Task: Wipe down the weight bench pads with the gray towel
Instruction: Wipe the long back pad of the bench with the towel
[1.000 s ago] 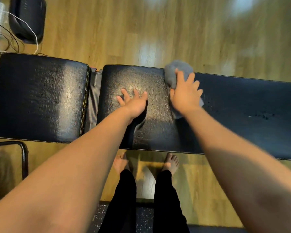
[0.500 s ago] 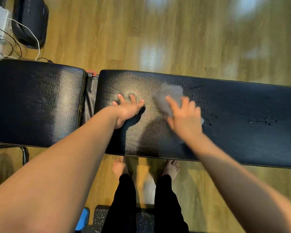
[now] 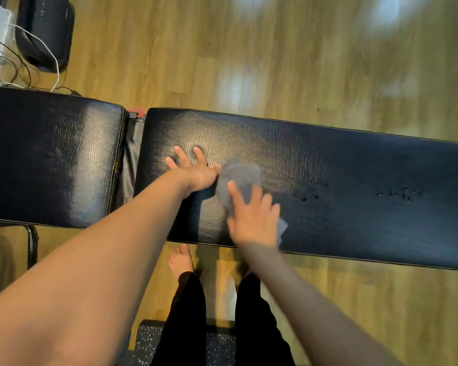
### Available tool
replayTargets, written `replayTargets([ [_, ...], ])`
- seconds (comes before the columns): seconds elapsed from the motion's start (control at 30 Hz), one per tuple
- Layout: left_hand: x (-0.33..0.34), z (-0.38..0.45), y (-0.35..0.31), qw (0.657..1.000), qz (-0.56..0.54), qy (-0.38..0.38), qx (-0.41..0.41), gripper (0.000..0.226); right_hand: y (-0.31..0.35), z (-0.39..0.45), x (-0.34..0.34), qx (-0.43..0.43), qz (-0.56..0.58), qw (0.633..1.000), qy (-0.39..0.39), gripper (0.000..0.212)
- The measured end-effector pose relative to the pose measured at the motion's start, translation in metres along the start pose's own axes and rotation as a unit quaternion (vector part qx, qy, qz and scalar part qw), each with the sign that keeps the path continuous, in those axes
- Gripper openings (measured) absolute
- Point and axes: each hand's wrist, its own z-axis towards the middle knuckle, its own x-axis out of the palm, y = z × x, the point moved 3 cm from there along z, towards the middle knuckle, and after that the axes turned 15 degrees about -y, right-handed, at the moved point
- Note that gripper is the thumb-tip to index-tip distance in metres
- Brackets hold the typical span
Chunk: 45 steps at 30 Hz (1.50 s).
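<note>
The long black back pad of the weight bench runs from the middle to the right. The shorter seat pad lies to its left across a narrow gap. My left hand rests flat on the long pad near its left end, fingers spread. My right hand presses the gray towel onto the same pad near its front edge, just right of my left hand. The towel is blurred with motion. Small dark specks dot the pad further right.
Wooden floor surrounds the bench. A black device with white and black cables sits at the top left. A black metal frame tube stands at the lower left. My bare feet and black trousers are below the pad, above a speckled mat.
My right hand has dragged the towel from the pad's far edge toward the front edge and slightly left, close to my left hand. My left hand stays planted.
</note>
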Motion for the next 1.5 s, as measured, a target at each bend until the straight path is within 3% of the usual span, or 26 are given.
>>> replayTargets([
  [0.13,0.013,-0.013,-0.017,0.994,-0.031,-0.102,0.011,0.083,0.014,-0.047,0.002,-0.114,0.021,0.993,0.013,0.085],
  [0.23,0.031,-0.032,-0.047,0.976,-0.041,-0.164,0.139,0.075,-0.016,-0.018,-0.002,-0.141,0.041,0.989,-0.015,0.069],
  [0.3,0.039,-0.041,-0.072,0.962,-0.12,-0.168,0.181,0.069,-0.053,0.018,-0.005,-0.097,0.011,0.995,-0.031,0.062],
  [0.4,0.044,-0.048,-0.095,0.947,-0.23,-0.16,0.159,0.062,-0.122,0.087,-0.017,0.052,-0.039,0.996,-0.058,0.067],
  [0.53,0.058,-0.06,-0.103,0.965,-0.213,-0.062,0.141,0.059,-0.174,0.143,-0.023,0.176,-0.002,0.984,-0.021,0.061],
  [0.63,0.066,-0.056,-0.102,0.976,-0.175,-0.047,0.121,0.054,-0.156,0.12,-0.023,0.132,-0.035,0.99,-0.022,0.069],
  [0.77,0.066,-0.039,-0.099,0.983,-0.168,-0.035,0.069,0.06,-0.102,0.028,-0.015,0.046,-0.028,0.998,-0.019,0.08],
  [0.83,0.065,-0.042,-0.098,0.986,-0.12,-0.048,0.106,0.07,-0.081,-0.022,-0.012,0.014,-0.009,1.0,0.008,0.083],
  [0.9,0.065,-0.049,-0.1,0.982,-0.125,-0.046,0.131,0.062,-0.073,-0.056,-0.008,-0.042,-0.006,0.999,0.028,0.082],
  [1.03,0.064,-0.052,-0.103,0.977,-0.167,-0.038,0.129,0.058,-0.1,-0.042,-0.006,-0.119,-0.007,0.993,-0.022,0.084],
  [1.13,0.061,-0.05,-0.101,0.977,-0.166,-0.023,0.134,0.059,-0.138,0.017,-0.009,-0.068,-0.036,0.997,-0.029,0.08],
  [1.23,0.06,-0.052,-0.099,0.976,-0.167,-0.018,0.136,0.06,-0.182,0.093,-0.021,0.076,-0.056,0.994,-0.046,0.069],
  [1.33,0.06,-0.051,-0.096,0.975,-0.174,-0.016,0.139,0.061,-0.214,0.15,-0.028,0.232,0.01,0.973,-0.004,0.055],
  [1.4,0.061,-0.051,-0.095,0.976,-0.164,-0.021,0.142,0.061,-0.215,0.154,-0.026,0.249,0.011,0.968,-0.006,0.054],
  [1.5,0.06,-0.058,-0.095,0.979,-0.154,-0.02,0.13,0.061,-0.18,0.109,-0.022,0.181,-0.038,0.982,-0.038,0.067],
])
